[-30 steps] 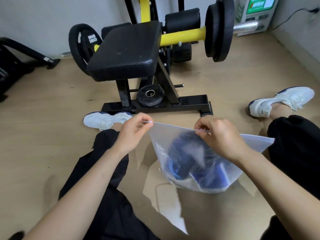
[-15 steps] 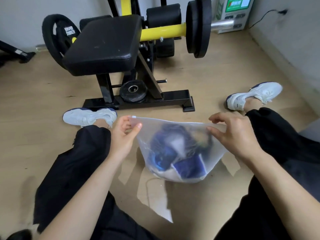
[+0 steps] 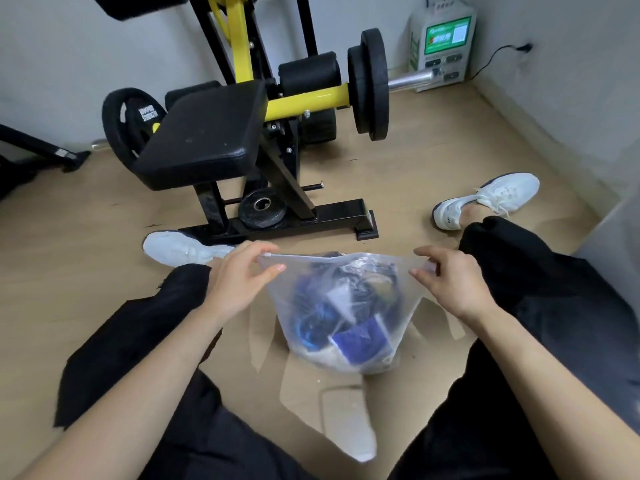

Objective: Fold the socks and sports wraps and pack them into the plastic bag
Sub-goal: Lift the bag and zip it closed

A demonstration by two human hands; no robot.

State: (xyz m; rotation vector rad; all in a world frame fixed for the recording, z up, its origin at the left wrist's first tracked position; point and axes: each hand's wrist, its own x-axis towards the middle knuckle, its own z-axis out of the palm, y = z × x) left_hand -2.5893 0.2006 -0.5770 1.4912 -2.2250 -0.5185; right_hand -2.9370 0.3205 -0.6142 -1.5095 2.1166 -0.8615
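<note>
In front of the black-and-yellow padded weight bench [image 3: 204, 133], a clear zip-top plastic bag [image 3: 298, 271] holds bundled blue and dark fabrics [image 3: 332, 306]. The left hand [image 3: 239, 282] pinches one top corner and the right hand [image 3: 450, 282] pinches the other, with the rim taut between them.

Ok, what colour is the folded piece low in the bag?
Folded piece: dark blue, clearest in head view.
</note>
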